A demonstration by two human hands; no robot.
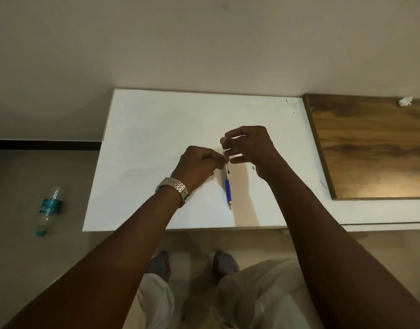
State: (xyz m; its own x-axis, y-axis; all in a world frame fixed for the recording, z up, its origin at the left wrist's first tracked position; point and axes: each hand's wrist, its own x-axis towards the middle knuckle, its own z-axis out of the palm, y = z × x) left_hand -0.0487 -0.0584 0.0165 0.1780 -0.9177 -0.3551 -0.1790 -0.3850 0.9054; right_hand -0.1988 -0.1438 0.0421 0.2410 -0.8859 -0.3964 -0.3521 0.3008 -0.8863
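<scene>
A blue and clear pen (228,189) lies on the white table (156,129), its tip pointing toward me. Just above the pen's upper end, my left hand (197,166) and my right hand (249,148) meet. A thin dark rod (223,151), likely the pen's refill, runs between them; the fingertips of each hand pinch one end of it. My left wrist carries a metal watch (174,189). A tiny dark part (253,167) lies on the table by my right wrist.
A plastic bottle (48,210) with a teal label lies on the floor to the left of the table. A wooden board (375,148) sits at the right, with a small white lump (405,101) on its far edge. My feet are under the table's near edge.
</scene>
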